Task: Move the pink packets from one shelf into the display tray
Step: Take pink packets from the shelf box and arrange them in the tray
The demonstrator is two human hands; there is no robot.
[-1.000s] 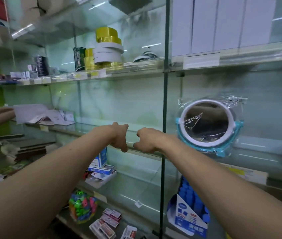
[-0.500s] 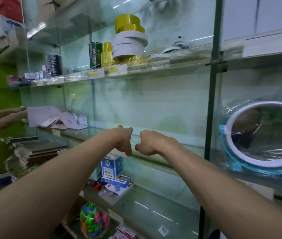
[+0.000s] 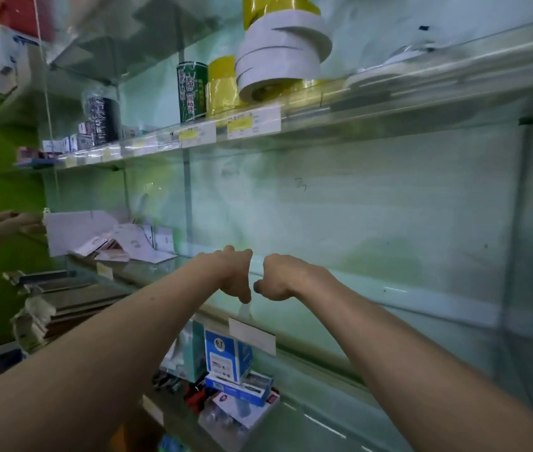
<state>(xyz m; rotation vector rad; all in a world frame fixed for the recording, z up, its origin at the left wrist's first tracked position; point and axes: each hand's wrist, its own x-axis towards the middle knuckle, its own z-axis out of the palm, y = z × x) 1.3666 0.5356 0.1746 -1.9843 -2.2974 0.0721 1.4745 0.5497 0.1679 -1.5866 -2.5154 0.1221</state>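
Observation:
My left hand (image 3: 234, 272) and my right hand (image 3: 280, 278) are stretched out side by side, almost touching, over the middle glass shelf (image 3: 307, 345). Both have their fingers curled down and away from me. I see nothing in either one. Pinkish packets (image 3: 105, 247) lie flat at the left end of this shelf among white cards (image 3: 141, 241), well to the left of my left hand. I make out no display tray.
Tape rolls (image 3: 281, 57) and a green can (image 3: 191, 91) stand on the upper shelf. Blue boxes (image 3: 227, 353) sit on the shelf below. Another person's hands (image 3: 17, 220) reach in at the left by a white sheet (image 3: 72, 230). A green wall is at the far left.
The view has swung left and closer to the shelves, and the wrapped round mirror has left the frame. My hands keep the same curled pose side by side.

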